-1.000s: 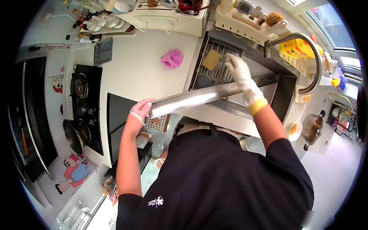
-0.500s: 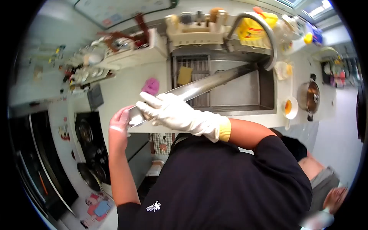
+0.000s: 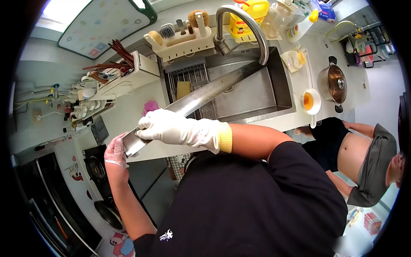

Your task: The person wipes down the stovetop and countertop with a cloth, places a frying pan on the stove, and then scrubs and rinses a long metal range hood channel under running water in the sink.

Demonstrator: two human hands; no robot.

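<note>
A long stainless-steel panel lies slantwise across the sink, its far end beneath the curved faucet. My left hand, in a thin see-through glove, grips the panel's near end. My right hand wears a white glove with a yellow cuff, and its fingers are closed around the panel a little farther up; whether a cloth is under them is hidden. A pink mesh scrubber sits on the counter just beyond my right hand. On the wire rack in the sink rests a yellow sponge.
Behind the sink stand a brush holder and a yellow detergent jug. To the right are a white bowl with a handle and a lidded pot. Another person is at the right. A chopstick holder stands left.
My right hand's fingers were stretched out over the panel and are now curled around it. My left hand still holds the near end. The camera view has shifted, showing more of the other person.
</note>
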